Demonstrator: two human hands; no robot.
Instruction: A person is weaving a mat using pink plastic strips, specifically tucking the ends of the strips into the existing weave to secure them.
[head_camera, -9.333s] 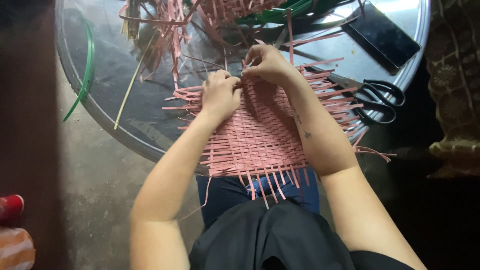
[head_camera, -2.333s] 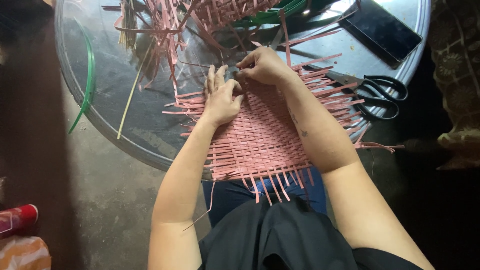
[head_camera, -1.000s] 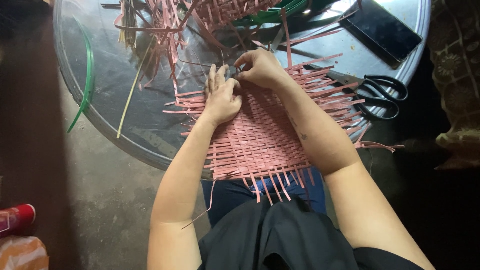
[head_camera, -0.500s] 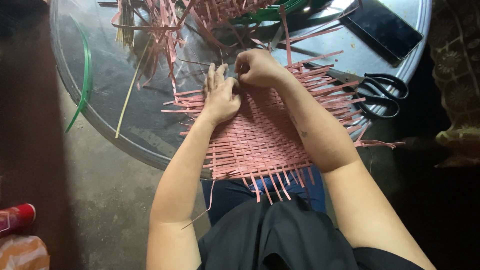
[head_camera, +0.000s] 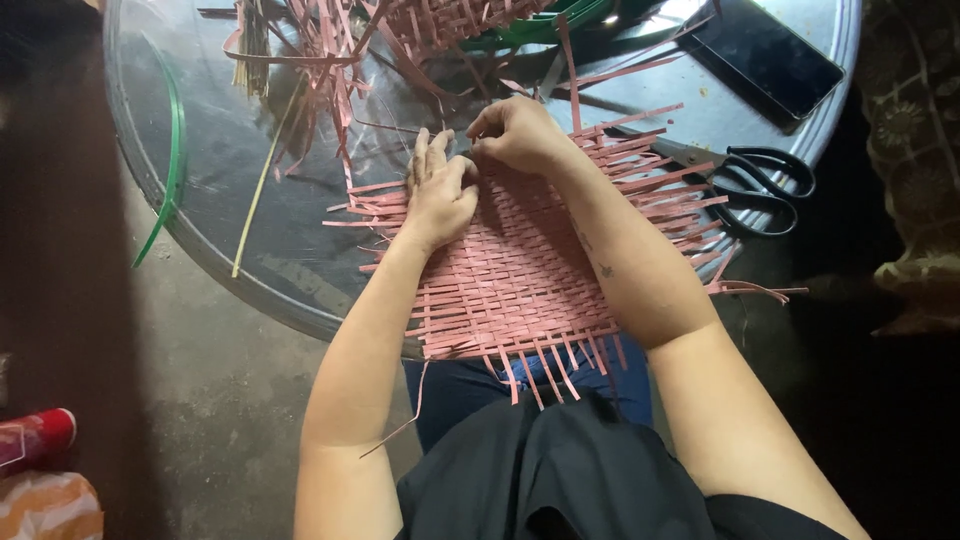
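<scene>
On pink woven mat (head_camera: 520, 290), left hand (head_camera: 438, 195) presses, right hand (head_camera: 515, 135) pinches.

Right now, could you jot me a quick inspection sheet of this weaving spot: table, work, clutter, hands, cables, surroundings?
Surface: round glass table top, shiny, its edge over the person's lap.
Job's things: pink woven mat lying flat, loose strip ends sticking out all round.
Clutter: black scissors right of the mat; dark phone at the far right; heap of pink strips; green strap at the left edge.
Hands: left hand pressed flat on the mat; right hand pinching a strip at the far edge.
Cables: nothing seen.
Surroundings: concrete floor; red object at lower left.
</scene>
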